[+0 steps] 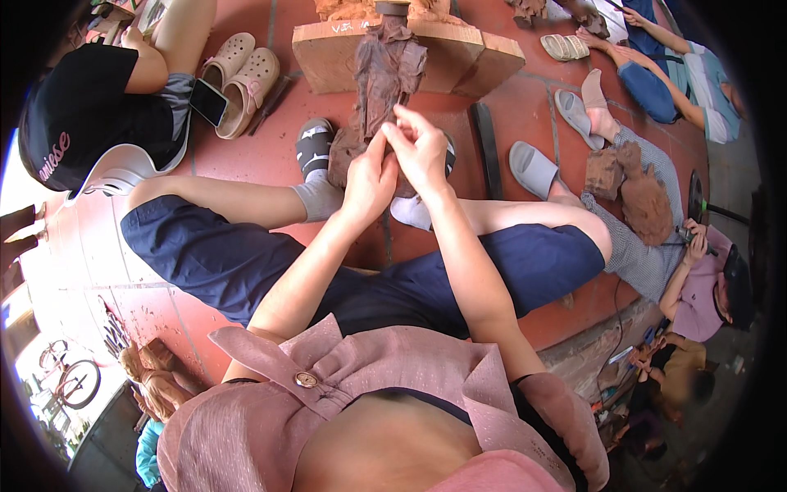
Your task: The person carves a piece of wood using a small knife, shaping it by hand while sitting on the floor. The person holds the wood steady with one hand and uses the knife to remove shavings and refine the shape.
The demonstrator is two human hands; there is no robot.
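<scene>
A dark brown carved wooden figure (388,70) in draped robes stands between my feet, its top toward the far side. Just in front of its lower part, my left hand (369,182) and my right hand (424,156) meet at the fingertips. The left fingers are drawn together into a point. On the right, thumb and fingers are pinched, the index finger reaching toward the carving. Whatever lies between the fingertips is too small or hidden to make out. Behind my hands, part of the figure's base (340,166) is covered.
Beyond the figure is a thick pale wooden slab (328,59). A dark bar (485,152) lies to its right on the red tiles. Pink clogs (246,90) and a phone (208,102) are at left. Seated people surround me; one at right has a reddish carving (646,201).
</scene>
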